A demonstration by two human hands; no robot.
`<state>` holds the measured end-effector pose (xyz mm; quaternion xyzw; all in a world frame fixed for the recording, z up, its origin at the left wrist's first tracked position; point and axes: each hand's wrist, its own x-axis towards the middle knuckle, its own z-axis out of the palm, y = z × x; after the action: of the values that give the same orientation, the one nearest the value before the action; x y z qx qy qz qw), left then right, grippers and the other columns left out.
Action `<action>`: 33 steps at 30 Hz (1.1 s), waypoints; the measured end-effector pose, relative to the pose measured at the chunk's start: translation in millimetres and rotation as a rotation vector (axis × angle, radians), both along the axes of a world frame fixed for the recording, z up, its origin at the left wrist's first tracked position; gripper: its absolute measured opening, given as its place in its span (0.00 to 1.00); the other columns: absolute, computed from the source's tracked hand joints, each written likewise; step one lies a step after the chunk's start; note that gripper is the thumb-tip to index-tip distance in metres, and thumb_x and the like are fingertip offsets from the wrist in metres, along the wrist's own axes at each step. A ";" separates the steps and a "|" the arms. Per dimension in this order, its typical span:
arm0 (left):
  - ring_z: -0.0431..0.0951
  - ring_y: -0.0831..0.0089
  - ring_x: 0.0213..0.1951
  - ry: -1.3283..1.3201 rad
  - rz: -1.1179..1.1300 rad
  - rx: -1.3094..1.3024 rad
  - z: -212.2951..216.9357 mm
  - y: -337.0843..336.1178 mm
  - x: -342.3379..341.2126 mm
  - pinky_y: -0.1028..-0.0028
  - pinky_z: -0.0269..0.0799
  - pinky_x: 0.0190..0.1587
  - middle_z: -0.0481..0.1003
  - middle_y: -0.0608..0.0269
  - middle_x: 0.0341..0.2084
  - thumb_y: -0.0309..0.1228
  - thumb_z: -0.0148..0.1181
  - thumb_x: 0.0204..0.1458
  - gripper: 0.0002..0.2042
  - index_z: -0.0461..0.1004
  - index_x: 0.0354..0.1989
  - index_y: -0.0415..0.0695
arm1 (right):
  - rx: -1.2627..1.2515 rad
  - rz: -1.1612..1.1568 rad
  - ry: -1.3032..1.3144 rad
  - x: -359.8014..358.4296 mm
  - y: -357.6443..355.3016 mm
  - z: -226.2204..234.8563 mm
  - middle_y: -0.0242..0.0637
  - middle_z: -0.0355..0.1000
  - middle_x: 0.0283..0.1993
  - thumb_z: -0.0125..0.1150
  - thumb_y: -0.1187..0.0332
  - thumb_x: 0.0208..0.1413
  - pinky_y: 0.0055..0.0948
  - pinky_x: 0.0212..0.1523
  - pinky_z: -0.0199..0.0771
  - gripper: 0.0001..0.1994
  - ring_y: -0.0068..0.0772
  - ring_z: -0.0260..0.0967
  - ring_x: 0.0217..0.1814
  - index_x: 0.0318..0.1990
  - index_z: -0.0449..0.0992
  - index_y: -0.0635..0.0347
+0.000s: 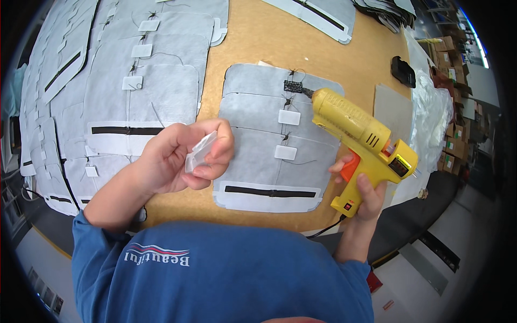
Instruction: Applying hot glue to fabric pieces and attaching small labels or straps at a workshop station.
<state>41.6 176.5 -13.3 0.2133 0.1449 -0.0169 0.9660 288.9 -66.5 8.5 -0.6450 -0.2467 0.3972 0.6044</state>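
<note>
My left hand [186, 153] is closed on a few small white rectangular tabs [200, 153], pinched between thumb and fingers above the table. In my right hand [367, 191] is a yellow hot glue gun [353, 121], with fingers at its orange trigger [350, 167]. Its dark nozzle points up and left, beside a small black textured rectangle [293, 86] on the far part of a stack of grey fabric panels [247, 140]. Nearer on this stack lie two white tabs, one [289, 117] beyond the other [285, 152], alongside knotted dark threads. A black strip [269, 192] crosses the near panel edge.
Many similar overlapping grey panels [167, 43] cover the left of the brown table [242, 32]. At the right are a black plastic holder [403, 72], a grey sheet [392, 110] and clear plastic wrap [433, 116]. A black cord [326, 229] trails from the glue gun. Cardboard boxes [455, 145] stand beyond.
</note>
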 end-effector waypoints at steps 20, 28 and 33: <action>0.82 0.75 0.25 0.122 -0.013 0.305 16.1 2.8 5.4 0.81 0.78 0.25 0.80 0.52 0.32 0.29 0.54 0.63 0.14 0.69 0.53 0.36 | 0.446 -0.063 0.460 16.3 -34.5 -25.1 0.49 0.68 0.51 0.48 0.53 0.66 0.32 0.41 0.77 0.30 0.49 0.71 0.54 0.66 0.55 0.69; 0.81 0.78 0.35 0.231 -0.081 0.484 46.8 -16.1 8.7 0.83 0.78 0.32 0.76 0.64 0.36 0.28 0.61 0.58 0.15 0.70 0.52 0.43 | 0.553 -0.474 0.569 50.9 -95.0 -40.3 0.45 0.70 0.52 0.46 0.58 0.68 0.27 0.38 0.80 0.23 0.40 0.70 0.57 0.61 0.63 0.66; 0.78 0.81 0.32 0.259 -0.050 0.538 53.2 -35.3 1.7 0.83 0.74 0.31 0.74 0.69 0.33 0.29 0.62 0.57 0.13 0.71 0.49 0.45 | 0.234 -0.704 0.407 34.1 -90.5 -13.6 0.43 0.72 0.49 0.47 0.56 0.68 0.24 0.34 0.80 0.23 0.37 0.74 0.50 0.61 0.64 0.66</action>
<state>43.3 141.2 39.9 0.4613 0.2609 -0.0286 0.8475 323.1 -157.0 -5.1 -0.5253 0.0699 0.2553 0.8087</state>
